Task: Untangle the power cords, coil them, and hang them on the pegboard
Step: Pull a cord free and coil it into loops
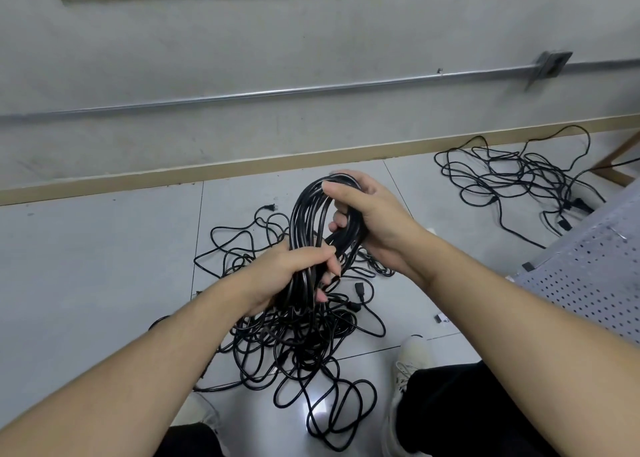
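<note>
Both hands grip one black cord coil [313,221], left hand [294,276] at its bottom, right hand [367,214] at its top; limp, springy loops likely need pinching together, above the tangled pile [298,346] below the hands

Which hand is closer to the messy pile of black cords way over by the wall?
Right. The right hand grips the top of the black coiled cord, on the side toward the far tangled pile of black cords. The left hand grips the coil's bottom, farther from it.
</note>
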The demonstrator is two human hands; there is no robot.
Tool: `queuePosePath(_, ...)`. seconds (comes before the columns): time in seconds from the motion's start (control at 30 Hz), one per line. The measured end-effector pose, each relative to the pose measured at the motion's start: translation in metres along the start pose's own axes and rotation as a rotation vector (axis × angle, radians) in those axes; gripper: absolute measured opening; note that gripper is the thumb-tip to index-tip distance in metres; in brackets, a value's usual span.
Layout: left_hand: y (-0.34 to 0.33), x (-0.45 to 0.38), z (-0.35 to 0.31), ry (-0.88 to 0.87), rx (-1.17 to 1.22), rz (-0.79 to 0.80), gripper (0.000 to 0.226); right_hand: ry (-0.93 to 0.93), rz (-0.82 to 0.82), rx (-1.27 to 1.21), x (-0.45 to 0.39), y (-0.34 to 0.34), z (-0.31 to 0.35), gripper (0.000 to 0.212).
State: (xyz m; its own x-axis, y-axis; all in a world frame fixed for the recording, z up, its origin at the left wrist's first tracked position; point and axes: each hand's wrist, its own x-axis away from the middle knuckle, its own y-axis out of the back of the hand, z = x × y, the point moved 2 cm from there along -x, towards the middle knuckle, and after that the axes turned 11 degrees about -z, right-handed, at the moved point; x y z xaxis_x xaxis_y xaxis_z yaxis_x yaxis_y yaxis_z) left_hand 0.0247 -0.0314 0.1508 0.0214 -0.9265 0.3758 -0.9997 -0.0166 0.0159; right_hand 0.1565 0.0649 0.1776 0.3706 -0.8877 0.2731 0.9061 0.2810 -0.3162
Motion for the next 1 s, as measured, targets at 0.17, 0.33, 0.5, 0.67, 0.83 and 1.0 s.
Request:
queuePosePath(0.17,-0.009,-0.002,-0.003,-0.078,-0.036,-0.038,0.029,-0.076,-0.010,-0.207,0.001,-0.005,0.003,0.022)
queuePosePath(0.33,-0.015,0.007,-0.007,0.047,0.256,0.231,0.025,-0.097,-0.019,-0.211,0.000,-0.005,0.002,0.020)
queuePosePath(0.5,-0.017,0.007,-0.004,0.078,0.373,0.235,0.018,-0.070,-0.009,-0.178,-0.004,-0.003,0.003,0.020)
queuePosePath(0.67,-0.015,0.003,-0.003,0.049,0.384,0.176,0.025,-0.068,0.007,0.007,-0.004,-0.001,-0.006,0.047)
queuePosePath(0.83,-0.010,-0.004,-0.004,0.049,0.526,0.132,0.023,-0.169,0.021,0.035,-0.010,0.006,-0.028,0.060)
queuePosePath(1.0,-0.003,-0.008,-0.015,-0.017,0.680,0.032,0.028,-0.310,0.310,0.454,0.002,0.002,-0.052,0.035)
